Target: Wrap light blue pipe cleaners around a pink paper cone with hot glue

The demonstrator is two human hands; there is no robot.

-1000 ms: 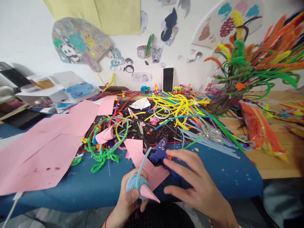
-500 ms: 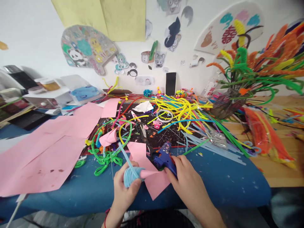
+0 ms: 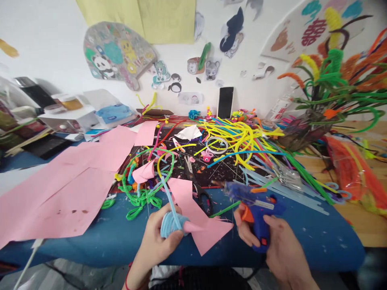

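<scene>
My left hand [image 3: 161,237] is closed around a coil of light blue pipe cleaner [image 3: 173,224], wound about a rolled pink paper cone [image 3: 193,228]. One loose end of the pipe cleaner sticks up from the coil. In my right hand [image 3: 278,237] is a blue hot glue gun [image 3: 258,205] with an orange trigger; my fingers wrap its handle and its nozzle points left. A piece of pink paper [image 3: 208,237] lies on the table between my hands. Black-handled scissors [image 3: 205,201] lie just beyond it, beside a green pipe cleaner [image 3: 226,209].
Large pink sheets [image 3: 90,181] cover the left of the blue table. Yellow pipe cleaners [image 3: 248,137] are heaped at the back, near a standing phone [image 3: 225,102]. A vase of pipe-cleaner stems [image 3: 329,88] stands at the right. Green pipe-cleaner loops [image 3: 142,205] lie left of centre.
My right hand has lifted the glue gun off the table and moved right, turning it sideways. The scissors' handles are now uncovered. The left hand still holds the coil; the view has shifted slightly.
</scene>
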